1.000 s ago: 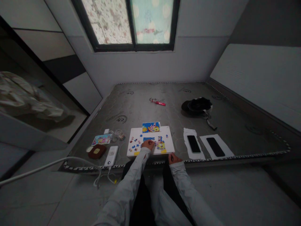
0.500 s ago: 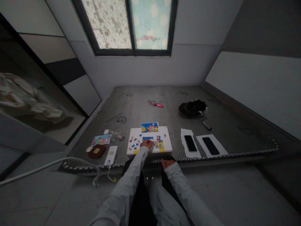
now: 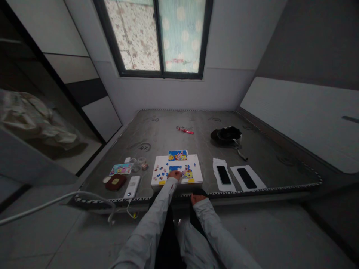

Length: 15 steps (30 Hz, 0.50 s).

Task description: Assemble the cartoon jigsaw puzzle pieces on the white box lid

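Observation:
My left hand (image 3: 175, 175) is over the front middle of a flat white box (image 3: 198, 160), its fingers pinched at a partly assembled jigsaw puzzle (image 3: 188, 174). Whatever is between the fingertips is too small to make out. Several loose puzzle pieces (image 3: 159, 175) lie on the box to the left of this hand. One more puzzle piece (image 3: 194, 164) sits at the right. A cartoon picture card (image 3: 177, 155) lies at the box's back edge. My right hand (image 3: 198, 198) rests on my right knee with its fingers curled in, just off the bed edge.
To the left are a white power bank (image 3: 132, 187) with a cable, a brown pouch (image 3: 116, 182), a colourful card (image 3: 121, 169) and clear plastic packaging (image 3: 138, 164). Two phones (image 3: 223, 175) lie on white sheets at the right. Behind are a dark cap (image 3: 226, 136) and a red item (image 3: 185, 130).
The head view has tilted and shifted slightly. My right hand has drawn back from the box's front right corner onto my knee. My left hand stays pinched at the puzzle.

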Motion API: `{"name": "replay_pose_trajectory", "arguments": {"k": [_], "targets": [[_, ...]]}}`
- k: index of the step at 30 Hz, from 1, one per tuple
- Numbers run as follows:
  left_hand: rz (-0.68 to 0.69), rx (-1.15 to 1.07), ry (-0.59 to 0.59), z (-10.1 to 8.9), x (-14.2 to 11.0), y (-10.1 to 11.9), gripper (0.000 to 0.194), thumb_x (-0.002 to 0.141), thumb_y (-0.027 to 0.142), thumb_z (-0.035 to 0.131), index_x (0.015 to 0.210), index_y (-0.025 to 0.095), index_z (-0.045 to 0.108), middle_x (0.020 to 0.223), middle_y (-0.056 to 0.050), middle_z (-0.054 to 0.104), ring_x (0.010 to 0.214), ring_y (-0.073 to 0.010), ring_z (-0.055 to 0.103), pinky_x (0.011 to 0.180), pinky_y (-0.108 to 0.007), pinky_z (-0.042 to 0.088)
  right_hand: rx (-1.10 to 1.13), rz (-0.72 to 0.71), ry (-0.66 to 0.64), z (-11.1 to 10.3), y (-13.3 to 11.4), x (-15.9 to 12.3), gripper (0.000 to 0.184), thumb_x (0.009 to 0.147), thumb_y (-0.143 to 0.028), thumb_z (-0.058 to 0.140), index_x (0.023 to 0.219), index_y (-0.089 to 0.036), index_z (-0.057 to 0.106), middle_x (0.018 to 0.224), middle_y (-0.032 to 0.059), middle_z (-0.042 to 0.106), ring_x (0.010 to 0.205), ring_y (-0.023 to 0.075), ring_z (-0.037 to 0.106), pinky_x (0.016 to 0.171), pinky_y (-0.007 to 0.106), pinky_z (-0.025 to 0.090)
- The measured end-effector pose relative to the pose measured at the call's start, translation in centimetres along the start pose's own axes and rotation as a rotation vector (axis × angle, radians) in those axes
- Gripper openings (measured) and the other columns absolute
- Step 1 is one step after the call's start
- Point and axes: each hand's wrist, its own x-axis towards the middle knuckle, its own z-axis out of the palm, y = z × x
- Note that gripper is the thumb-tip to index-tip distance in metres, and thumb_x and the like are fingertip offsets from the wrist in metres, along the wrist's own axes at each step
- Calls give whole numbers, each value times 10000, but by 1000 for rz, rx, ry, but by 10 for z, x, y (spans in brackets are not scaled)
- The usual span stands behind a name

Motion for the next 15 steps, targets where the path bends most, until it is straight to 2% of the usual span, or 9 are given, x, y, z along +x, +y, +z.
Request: {"name": "replay_pose_trajectory", "arguments": {"k": [4,8,15], "targets": [[-30,28,-1,3,8,-3,87,767,264,697,746,197,749,845,-55,771,842,-179,696,735,-224,486,9,-1,-3,6,3,0,505,980,-445,353,736,-264,756,694,47,736,599,151,657,521,237,359],[-50,53,7,8,20,-11,116,787,286,675,791,196,749,874,-54,771,876,-175,695,755,-218,480,21,-3,-4,11,5,3,510,986,-435,336,758,-264,759,736,51,746,618,152,660,525,243,358],[-17,57,26,10,28,-12,138,799,301,684,826,185,751,910,-75,769,882,-197,697,769,-248,485,45,-2,-4,10,6,6,499,982,-438,353,752,-260,758,741,59,747,628,162,668,527,251,350]]}}
